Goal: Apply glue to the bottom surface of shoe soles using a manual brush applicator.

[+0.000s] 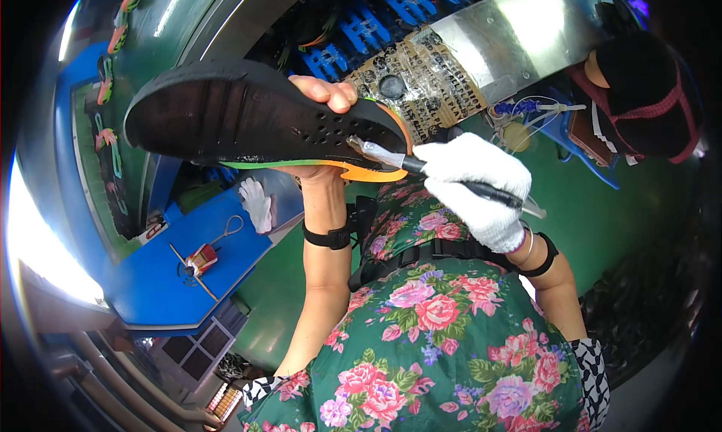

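My bare left hand (325, 92) grips a long dark shoe sole (218, 120), its fingers wrapped over the far edge and the rest of the hand underneath. Green and orange trim runs along the sole's rim, and a group of small holes dots the surface toward its right end. In my right hand (481, 180), which wears a white knit glove, is a brush (387, 156) with a dark handle. Its pale wrapped neck points left, and the bristle tip rests on or just over the sole beside the holes. The sole's surface looks wet there.
Printed cardboard under clear tape (429, 71) covers part of the metal bench beyond the sole. Blue racks (368, 30) stand behind. On a blue table (150, 289) at left lie a white glove (256, 205) and a red object (201, 259). A co-worker (639, 78) is at far right.
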`<action>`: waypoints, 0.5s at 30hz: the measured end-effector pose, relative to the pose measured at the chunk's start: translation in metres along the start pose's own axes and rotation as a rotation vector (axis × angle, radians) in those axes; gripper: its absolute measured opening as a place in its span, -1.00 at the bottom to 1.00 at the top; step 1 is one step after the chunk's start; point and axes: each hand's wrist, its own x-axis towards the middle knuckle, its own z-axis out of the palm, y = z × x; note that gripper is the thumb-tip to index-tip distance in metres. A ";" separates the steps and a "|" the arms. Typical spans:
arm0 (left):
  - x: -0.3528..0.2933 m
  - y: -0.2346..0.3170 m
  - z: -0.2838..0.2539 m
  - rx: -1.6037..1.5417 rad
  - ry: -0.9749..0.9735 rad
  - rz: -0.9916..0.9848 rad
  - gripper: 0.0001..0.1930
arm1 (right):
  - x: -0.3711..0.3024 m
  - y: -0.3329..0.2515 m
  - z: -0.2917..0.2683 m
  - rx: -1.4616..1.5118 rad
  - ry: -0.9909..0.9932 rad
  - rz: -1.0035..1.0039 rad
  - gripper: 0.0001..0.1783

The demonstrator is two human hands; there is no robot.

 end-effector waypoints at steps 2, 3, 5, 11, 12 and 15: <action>0.001 0.002 0.002 -0.012 -0.051 0.027 -0.39 | -0.001 -0.003 0.001 -0.192 -0.060 -0.157 -0.87; 0.002 0.002 0.002 -0.014 -0.055 0.024 -0.49 | -0.001 -0.003 0.003 -0.188 -0.061 -0.183 -0.88; 0.003 0.002 0.002 -0.024 -0.047 0.001 -0.49 | -0.002 -0.005 0.007 -0.137 -0.078 -0.172 -0.87; 0.002 -0.004 -0.001 -0.038 0.053 -0.049 -0.36 | -0.002 -0.007 0.010 0.361 -0.030 0.175 -0.79; 0.003 -0.005 -0.002 -0.055 0.050 -0.056 -0.31 | 0.000 -0.008 0.008 0.427 0.010 0.233 -0.79; 0.006 -0.005 0.000 -0.067 -0.025 -0.085 -0.27 | 0.005 -0.009 -0.001 0.026 0.004 -0.021 -0.78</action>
